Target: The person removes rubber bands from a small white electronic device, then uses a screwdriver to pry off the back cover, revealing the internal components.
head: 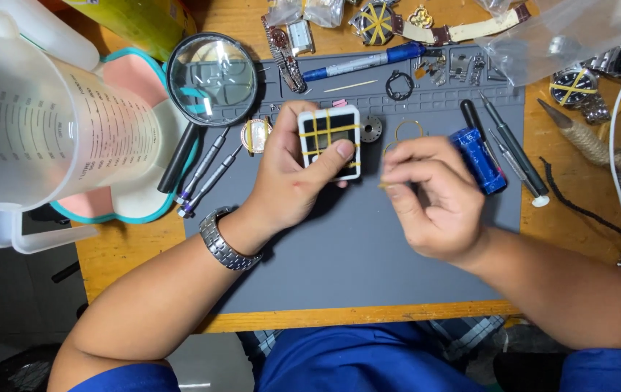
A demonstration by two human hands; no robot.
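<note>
Left hand [288, 178] grips a small white square tester [329, 139], bound with yellow rubber bands, over the grey work mat [354, 254], right hand [430, 199] pinching closed beside it; likely light, rigid, best held by its edges.

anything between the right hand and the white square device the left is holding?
Nothing visible. The left hand holds the white square device, wrapped in yellow bands, above the grey mat. The right hand sits just beside it, fingers pinched, with only open mat between.
</note>
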